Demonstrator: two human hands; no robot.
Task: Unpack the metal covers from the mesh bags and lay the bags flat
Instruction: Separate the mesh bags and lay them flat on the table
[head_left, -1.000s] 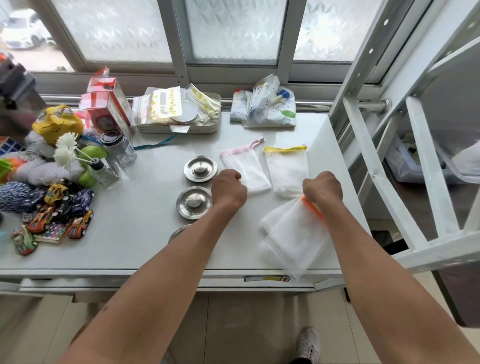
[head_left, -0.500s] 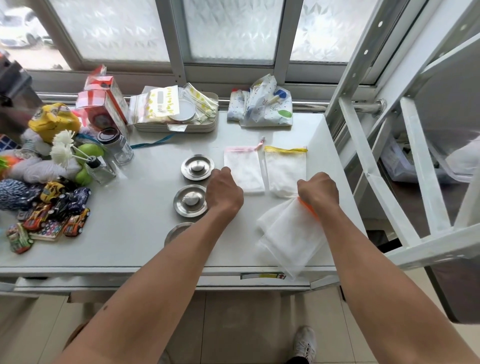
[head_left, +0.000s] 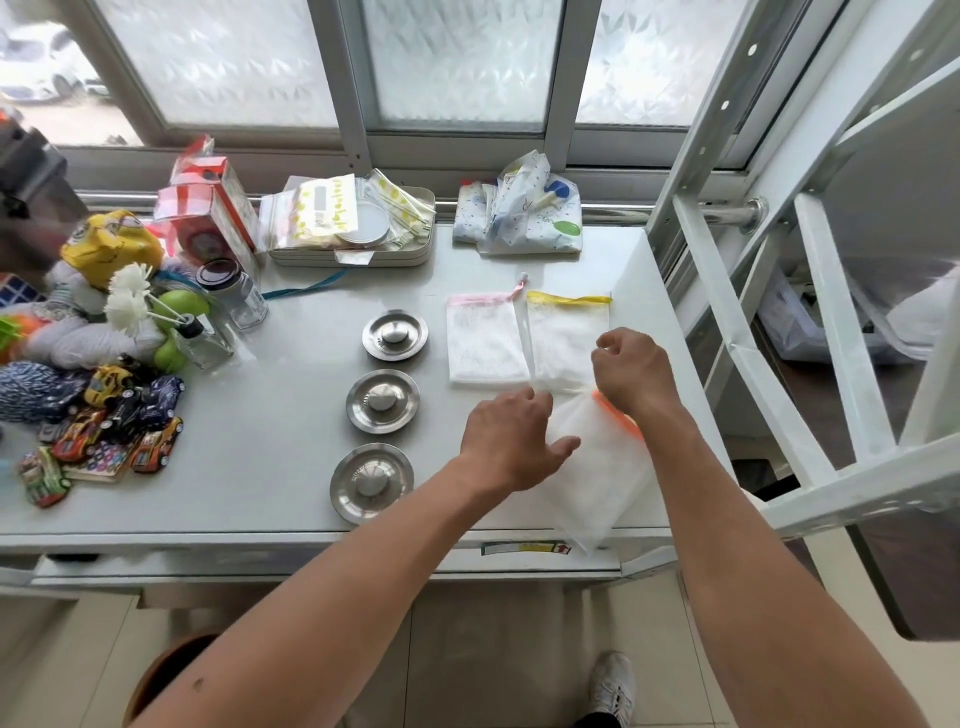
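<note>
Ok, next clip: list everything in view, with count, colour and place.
metal covers: three, silver, in a column mid-table
pink-trimmed mesh bag: one, white, flat, right of the far cover
yellow-trimmed mesh bag: one, white, flat beside the pink one
orange-trimmed mesh bag: one, white, under both hands, overhanging the near table edge
toy cars: several, mixed colours, left edge
glass jar: one, clear with a dark lid, left of the covers
tray: one, pale, holding packets, at the back
table: one, grey-white
left hand: open, on the orange-trimmed bag
right hand: pinching its orange trim
</note>
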